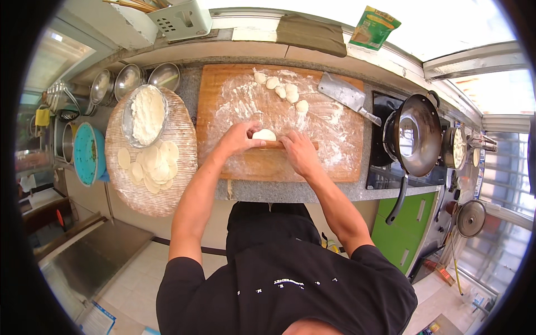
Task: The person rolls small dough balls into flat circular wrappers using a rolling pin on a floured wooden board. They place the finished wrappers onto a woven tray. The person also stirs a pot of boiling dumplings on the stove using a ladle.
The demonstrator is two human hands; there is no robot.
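On the floured wooden board, a small round of dough lies between my hands. My left hand is closed on its left edge, fingers bent and thumb stretched along the near side. My right hand presses on a thin wooden rolling pin, which lies crosswise at the dough's near edge. The pin's right end sticks out past that hand. Several small dough lumps sit at the back of the board. A cleaver rests at the far right, its handle over the board's edge.
To the left, a round ribbed tray bears a bowl of flour and a pile of flat dough wrappers. A turquoise basin stands farther left. Metal bowls line the back. A wok sits on the stove at right.
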